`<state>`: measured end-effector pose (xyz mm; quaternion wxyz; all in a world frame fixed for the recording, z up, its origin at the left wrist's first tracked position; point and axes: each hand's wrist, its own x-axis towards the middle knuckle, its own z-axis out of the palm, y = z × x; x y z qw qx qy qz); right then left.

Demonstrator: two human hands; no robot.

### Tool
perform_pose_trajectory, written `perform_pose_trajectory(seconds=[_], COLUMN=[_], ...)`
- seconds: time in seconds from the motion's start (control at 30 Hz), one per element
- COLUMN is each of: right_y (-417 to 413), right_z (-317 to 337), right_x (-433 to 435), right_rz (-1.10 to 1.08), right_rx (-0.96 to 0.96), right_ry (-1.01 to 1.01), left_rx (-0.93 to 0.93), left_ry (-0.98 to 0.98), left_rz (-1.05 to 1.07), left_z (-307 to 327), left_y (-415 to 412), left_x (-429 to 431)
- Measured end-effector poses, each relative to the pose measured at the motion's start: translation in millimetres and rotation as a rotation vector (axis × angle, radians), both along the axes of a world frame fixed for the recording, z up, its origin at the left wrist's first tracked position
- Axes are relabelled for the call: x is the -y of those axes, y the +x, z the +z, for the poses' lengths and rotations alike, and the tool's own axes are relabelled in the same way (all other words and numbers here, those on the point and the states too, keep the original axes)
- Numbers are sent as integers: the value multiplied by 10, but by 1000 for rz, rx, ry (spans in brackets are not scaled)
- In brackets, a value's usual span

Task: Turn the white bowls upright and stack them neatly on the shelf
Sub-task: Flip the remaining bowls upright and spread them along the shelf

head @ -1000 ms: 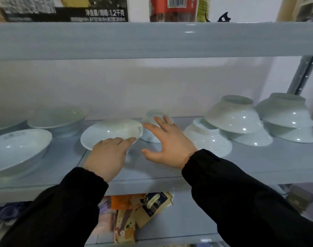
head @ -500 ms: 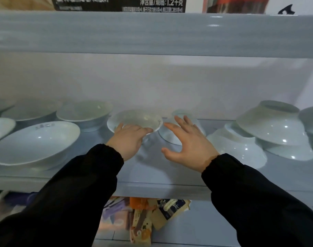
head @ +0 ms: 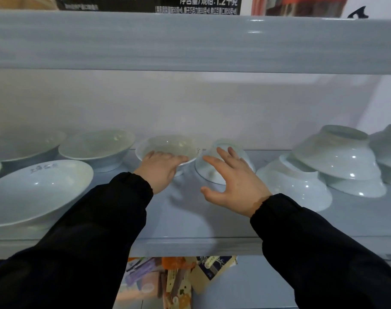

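Observation:
My left hand (head: 160, 169) grips the near rim of an upright white bowl (head: 167, 146) at the back middle of the grey shelf (head: 190, 219). My right hand (head: 232, 186) is open, fingers spread, just in front of a small upside-down white bowl (head: 212, 172), close to it or touching it. To the right lie more upside-down bowls: one near the front (head: 301, 186) with another leaning on it (head: 339, 157), and a further stack at the right edge (head: 388, 152). Upright bowls stand at the left (head: 96, 148) (head: 27, 148).
A large shallow bowl (head: 36, 188) lies at the front left of the shelf. The upper shelf's board (head: 190, 41) hangs low overhead with boxes on top. Packets (head: 174, 279) lie on the shelf below. The wall stands close behind the bowls.
My left hand has carried the upright bowl back and set it level beside the upright bowls on the left. My right hand has stayed by the small upside-down bowl. The view has shifted left.

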<state>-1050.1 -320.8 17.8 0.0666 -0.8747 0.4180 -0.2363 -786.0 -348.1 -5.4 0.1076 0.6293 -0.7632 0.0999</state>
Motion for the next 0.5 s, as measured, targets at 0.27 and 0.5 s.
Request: perform_pose_trajectory(seconds=[0.27, 0.5], right_y=[-76, -141], right_z=[-23, -51], right_x=[-1, 50], right_rz=[-25, -26], right_rx=[-8, -17], right_ry=[3, 33], left_rx=[-63, -29], left_ry=[-11, -36], left_rz=[-20, 63], left_z=[21, 155], left_y=[55, -95], left_x=[-60, -536])
